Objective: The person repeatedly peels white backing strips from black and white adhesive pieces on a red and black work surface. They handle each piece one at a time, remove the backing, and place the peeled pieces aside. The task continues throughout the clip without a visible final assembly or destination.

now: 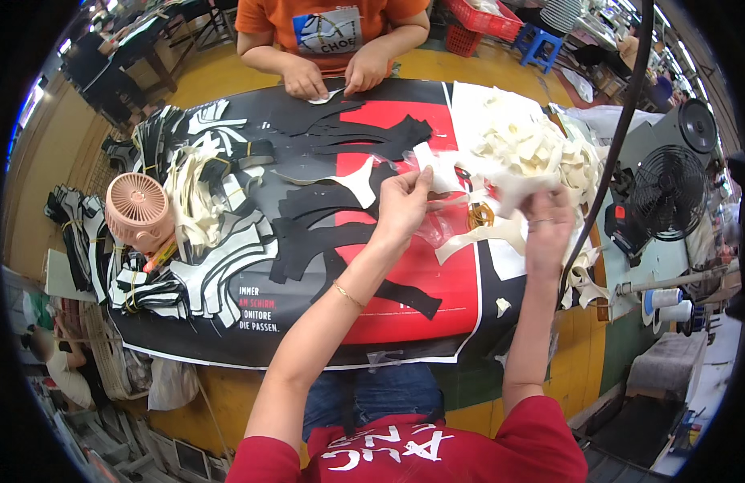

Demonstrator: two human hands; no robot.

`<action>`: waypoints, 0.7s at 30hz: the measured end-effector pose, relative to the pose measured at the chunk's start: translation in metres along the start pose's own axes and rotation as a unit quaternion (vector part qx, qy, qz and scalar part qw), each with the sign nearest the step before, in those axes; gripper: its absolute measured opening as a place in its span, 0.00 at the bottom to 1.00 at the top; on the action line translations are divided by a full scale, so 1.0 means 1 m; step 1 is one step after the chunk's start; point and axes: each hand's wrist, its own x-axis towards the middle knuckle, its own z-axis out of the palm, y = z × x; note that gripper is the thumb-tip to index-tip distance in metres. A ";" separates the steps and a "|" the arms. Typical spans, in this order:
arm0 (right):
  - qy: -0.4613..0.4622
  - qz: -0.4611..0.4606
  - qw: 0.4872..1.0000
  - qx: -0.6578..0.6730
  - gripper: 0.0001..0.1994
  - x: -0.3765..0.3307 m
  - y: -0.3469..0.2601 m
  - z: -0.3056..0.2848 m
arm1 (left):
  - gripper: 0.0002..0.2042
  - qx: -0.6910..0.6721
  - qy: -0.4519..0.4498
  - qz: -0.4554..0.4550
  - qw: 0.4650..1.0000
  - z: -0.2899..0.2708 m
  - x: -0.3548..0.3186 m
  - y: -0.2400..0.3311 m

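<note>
Left hand (401, 205) pinching white strip (438, 171) | right hand (547, 229) gripping its other end

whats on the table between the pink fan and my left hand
In the head view, black cut pieces and white-edged strips lie between the pink fan and the left hand.

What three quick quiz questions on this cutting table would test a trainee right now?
1. True or false: the person's left hand pinches a white cut piece above the black-and-red printed table cover.
2. Which side of the table holds the small pink round fan: the person's left or right?
3. What does the right hand reach into?

Key:
1. True.
2. Left, beside stacks of black-and-white cut pieces.
3. The heap of cream cut fabric pieces; its grip is blurred.
</note>
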 end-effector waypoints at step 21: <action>-0.381 -0.206 0.800 -0.416 0.10 -0.060 -0.062 0.018 | 0.34 -0.268 -0.110 -0.156 0.944 -0.009 -0.070 0.009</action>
